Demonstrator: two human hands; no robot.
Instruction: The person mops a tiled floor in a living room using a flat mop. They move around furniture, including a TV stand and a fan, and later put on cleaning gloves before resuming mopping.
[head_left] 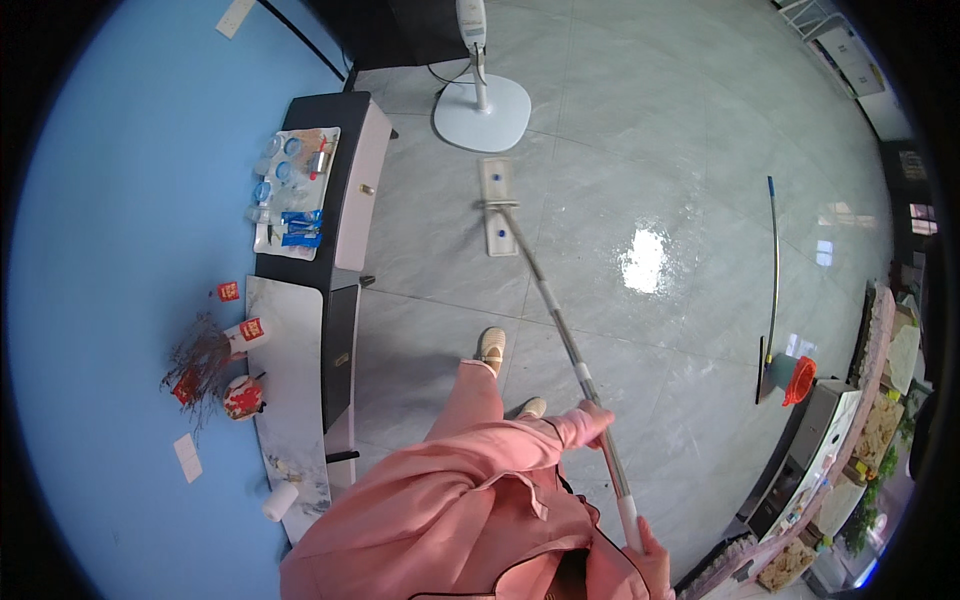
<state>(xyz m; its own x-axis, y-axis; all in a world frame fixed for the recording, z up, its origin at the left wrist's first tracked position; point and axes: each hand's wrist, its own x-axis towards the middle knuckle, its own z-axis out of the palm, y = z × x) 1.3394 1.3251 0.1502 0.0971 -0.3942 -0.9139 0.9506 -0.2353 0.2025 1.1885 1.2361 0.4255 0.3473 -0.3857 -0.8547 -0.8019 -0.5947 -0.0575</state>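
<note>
A flat mop with a long metal pole (560, 320) slants across the floor ahead of me. Its white rectangular mop head (499, 240) lies on the grey tiles, just short of the white fan base. Partway down the pole, my left hand (588, 425) is wrapped around it. My right hand (652, 562) is closed on the white grip near the pole's upper end, close to my body. Pink sleeves cover both arms.
A standing fan's base (482, 112) is beyond the mop head. Along the left wall runs a cabinet (362, 190) carrying a tray (300, 250) of cups and packets. At right are a broom (773, 270), a red-lined bin (799, 380) and a sofa. Light glares off shiny tiles (645, 260).
</note>
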